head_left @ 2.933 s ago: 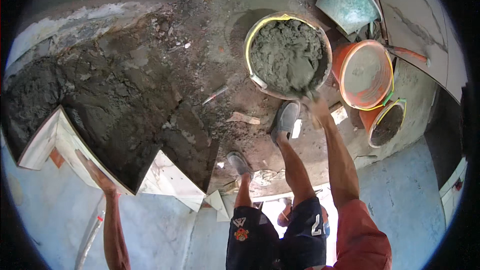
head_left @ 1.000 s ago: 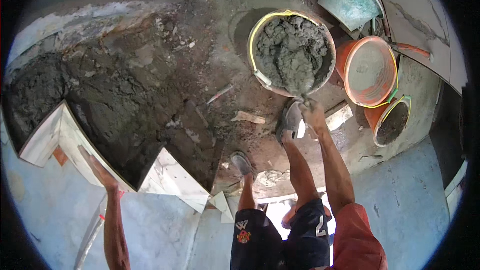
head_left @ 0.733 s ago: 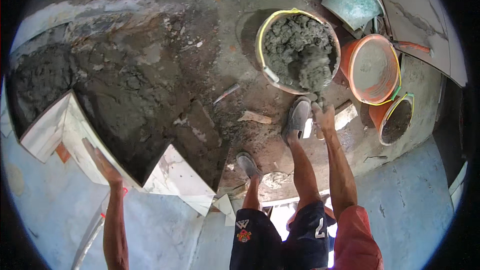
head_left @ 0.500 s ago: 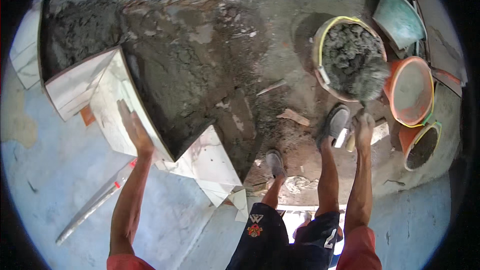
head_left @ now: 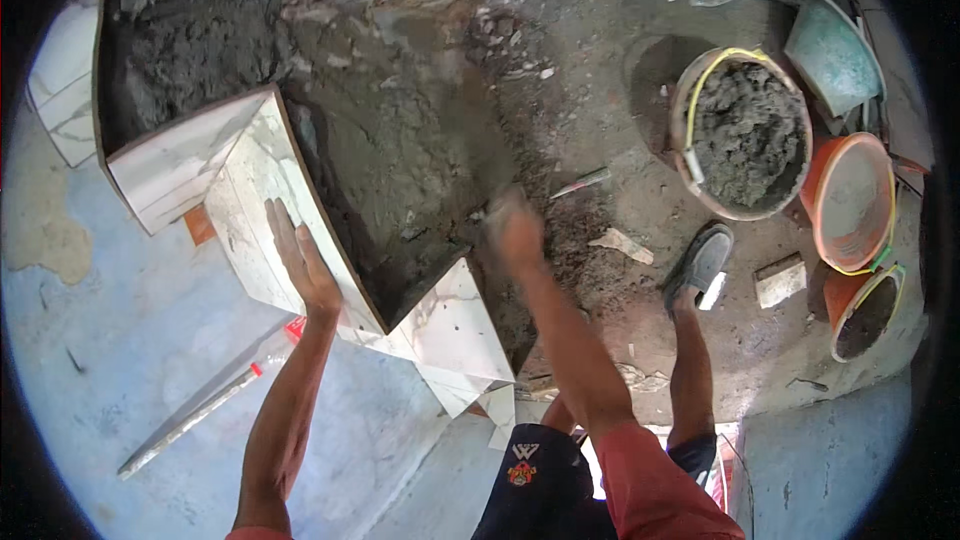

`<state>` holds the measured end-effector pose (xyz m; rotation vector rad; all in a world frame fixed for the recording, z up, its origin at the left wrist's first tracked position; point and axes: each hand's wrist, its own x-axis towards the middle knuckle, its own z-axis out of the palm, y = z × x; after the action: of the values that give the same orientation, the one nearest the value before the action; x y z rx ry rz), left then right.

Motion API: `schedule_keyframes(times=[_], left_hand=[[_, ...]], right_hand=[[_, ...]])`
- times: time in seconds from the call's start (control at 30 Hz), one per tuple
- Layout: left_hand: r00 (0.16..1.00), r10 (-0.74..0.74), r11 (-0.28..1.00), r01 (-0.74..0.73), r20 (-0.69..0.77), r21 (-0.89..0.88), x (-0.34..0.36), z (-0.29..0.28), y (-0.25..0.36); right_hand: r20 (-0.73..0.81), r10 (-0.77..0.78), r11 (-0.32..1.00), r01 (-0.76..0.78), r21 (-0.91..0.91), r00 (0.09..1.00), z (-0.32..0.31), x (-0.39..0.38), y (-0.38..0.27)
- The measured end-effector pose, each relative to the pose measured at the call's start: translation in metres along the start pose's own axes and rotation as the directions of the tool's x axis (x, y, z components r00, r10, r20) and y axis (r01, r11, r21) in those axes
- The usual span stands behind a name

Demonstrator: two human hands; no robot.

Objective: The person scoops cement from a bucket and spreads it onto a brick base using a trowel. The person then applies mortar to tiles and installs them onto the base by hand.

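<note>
My left hand (head_left: 303,258) lies flat, fingers stretched, against a white marble-patterned tile (head_left: 250,175) set on edge as part of a stepped border. Inside that border spreads wet grey mortar (head_left: 365,140), which is rougher at the far left. Over the mortar's near right side, my right hand (head_left: 517,233) is closed and blurred. It grips a trowel, whose blade is smeared by motion and barely shows. To the right stands a bucket (head_left: 690,175) with a yellow rim, heaped with grey mortar.
Beyond the bucket are a green basin (head_left: 833,50), an orange bucket (head_left: 848,202) and a smaller tilted one (head_left: 868,315). My shoe (head_left: 706,258) stands near a tile scrap (head_left: 780,281) and a broken piece (head_left: 622,244). A long level-like bar (head_left: 190,420) lies on the left.
My right hand has swung left from the mortar bucket to the mortar bed, carrying the trowel that held a load of mortar. My left hand stays on the tile. The view has shifted slightly.
</note>
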<state>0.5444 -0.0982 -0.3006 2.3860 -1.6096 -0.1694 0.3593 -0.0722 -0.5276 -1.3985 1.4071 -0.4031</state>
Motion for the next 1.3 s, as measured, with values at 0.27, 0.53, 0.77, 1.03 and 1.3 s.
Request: schedule_keyframes(times=[0.27, 0.53, 0.77, 1.03, 1.3], left_hand=[[0.998, -0.055, 0.998, 0.056, 0.030, -0.003, -0.007, -0.017, -0.035], [0.991, -0.107, 0.980, 0.120, 0.086, -0.161, -0.004, -0.001, -0.013], [0.995, -0.091, 0.994, 0.093, 0.043, -0.058, 0.000, -0.011, -0.010], [0.991, -0.126, 0.991, 0.127, 0.050, -0.029, 0.002, -0.003, 0.005], [0.996, 0.077, 0.959, -0.084, 0.037, 0.270, 0.017, -0.014, -0.039]], right_hand=[[0.021, 0.294, 0.901, -0.270, -0.339, 0.955, -0.203, -0.125, 0.043], [-0.119, 0.416, 0.719, -0.406, -0.564, 0.901, -0.346, 0.024, 0.176], [0.079, 0.481, 0.877, -0.479, -0.050, 0.873, -0.314, 0.036, 0.185], [-0.073, 0.325, 0.926, -0.302, 0.227, 0.943, -0.339, -0.033, 0.233], [-0.202, 0.492, 0.825, -0.379, 0.419, 0.847, -0.333, -0.064, 0.200]])
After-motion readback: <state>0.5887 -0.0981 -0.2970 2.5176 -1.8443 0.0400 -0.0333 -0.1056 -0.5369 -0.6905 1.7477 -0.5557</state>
